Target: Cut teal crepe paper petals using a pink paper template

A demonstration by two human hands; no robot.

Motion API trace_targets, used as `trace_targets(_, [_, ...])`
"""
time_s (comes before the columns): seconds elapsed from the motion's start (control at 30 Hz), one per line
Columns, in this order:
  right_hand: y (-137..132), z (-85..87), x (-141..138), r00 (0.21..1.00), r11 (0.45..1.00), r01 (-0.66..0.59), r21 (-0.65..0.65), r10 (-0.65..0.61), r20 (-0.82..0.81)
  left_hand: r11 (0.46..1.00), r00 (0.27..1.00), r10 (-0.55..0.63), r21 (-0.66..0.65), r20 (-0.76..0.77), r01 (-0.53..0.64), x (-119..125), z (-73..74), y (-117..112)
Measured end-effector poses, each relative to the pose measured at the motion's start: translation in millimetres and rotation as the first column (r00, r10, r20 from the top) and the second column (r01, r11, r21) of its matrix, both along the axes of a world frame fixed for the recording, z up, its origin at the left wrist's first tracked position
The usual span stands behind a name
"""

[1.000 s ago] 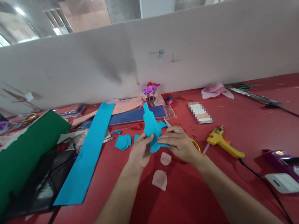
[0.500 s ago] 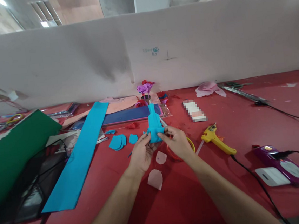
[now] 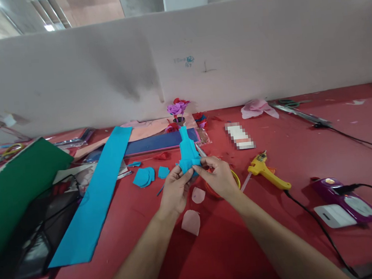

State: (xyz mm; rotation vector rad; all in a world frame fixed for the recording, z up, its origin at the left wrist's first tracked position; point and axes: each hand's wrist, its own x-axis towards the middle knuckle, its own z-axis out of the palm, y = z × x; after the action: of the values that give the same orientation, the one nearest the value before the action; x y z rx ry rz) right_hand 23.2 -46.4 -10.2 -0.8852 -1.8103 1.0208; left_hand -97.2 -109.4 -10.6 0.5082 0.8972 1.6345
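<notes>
Between my two hands is a folded piece of blue crepe paper [image 3: 187, 149], wider at the bottom and narrowing to a strip at the top. My left hand [image 3: 176, 188] grips its lower left, thumb on the front and fingers behind. At the lower right edge, my right hand [image 3: 218, 174] pinches it between thumb and fingers. Blue cut petal shapes [image 3: 143, 177] lie in a small stack left of my hands, with a smaller blue piece [image 3: 163, 172] nearer. Two pale pink petal shapes, a small one [image 3: 198, 195] and a larger one [image 3: 191, 222], lie below my hands.
A long blue paper strip [image 3: 95, 201] and a green sheet [image 3: 23, 190] lie left. Behind my hands, purple flowers [image 3: 178, 109] stand in a small pot. A yellow glue gun [image 3: 266, 172], corded, and a purple power strip [image 3: 346, 203] lie right. A yellow-rimmed roll [image 3: 235, 180] is partly hidden.
My left thumb has moved up and right across the blue paper, whose lower part looks more creased. The whole view has shifted slightly.
</notes>
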Motion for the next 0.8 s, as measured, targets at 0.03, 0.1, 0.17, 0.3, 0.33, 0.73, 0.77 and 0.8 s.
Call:
trace_targets(0.03, [0, -0.2, 0, 1.000, 1.000, 0.006, 0.000, -0.006, 0.001, 1.000, 1.000, -0.005, 0.007, -0.003, 0.005, 0, 0.1, 0])
trace_targets(0.1, [-1, -0.1, -1, 1.000, 1.000, 0.019, -0.007, -0.019, 0.000, 1.000, 1.000, -0.012, 0.014, -0.015, 0.012, 0, 0.0, 0])
trace_targets(0.17, [-2, 1.1, -2, 1.000, 0.999, 0.029, -0.030, -0.030, -0.006, 1.000, 1.000, -0.009, 0.017, -0.027, 0.009, 0, -0.5, 0])
trace_targets(0.3, [-4, 4.6, -2, 0.998, 0.992, 0.061, -0.113, -0.062, -0.001, 1.000, 0.999, 0.010, 0.019, -0.040, -0.009, 0, -1.0, 1])
trace_targets(0.33, [-4, 5.0, -2, 0.996, 0.989, 0.087, -0.121, -0.088, -0.001, 1.000, 0.999, 0.010, 0.017, -0.044, -0.009, 0, -0.9, 1])
trace_targets(0.73, [2, -7.8, -5, 0.968, 0.907, -0.170, -0.385, 0.079, -0.240, 0.982, 0.826, 0.131, -0.042, -0.548, -0.184, -4, -6.5, -3])
trace_targets(0.77, [1, -9.2, -6, 0.964, 0.907, -0.176, -0.383, 0.080, -0.255, 0.973, 0.772, 0.170, -0.021, -0.612, -0.231, -4, -6.6, -3])
trace_targets(0.8, [0, -10.3, -7, 0.959, 0.906, -0.186, -0.380, 0.082, -0.272, 0.965, 0.731, 0.201, 0.006, -0.652, -0.260, -5, -6.4, -2])
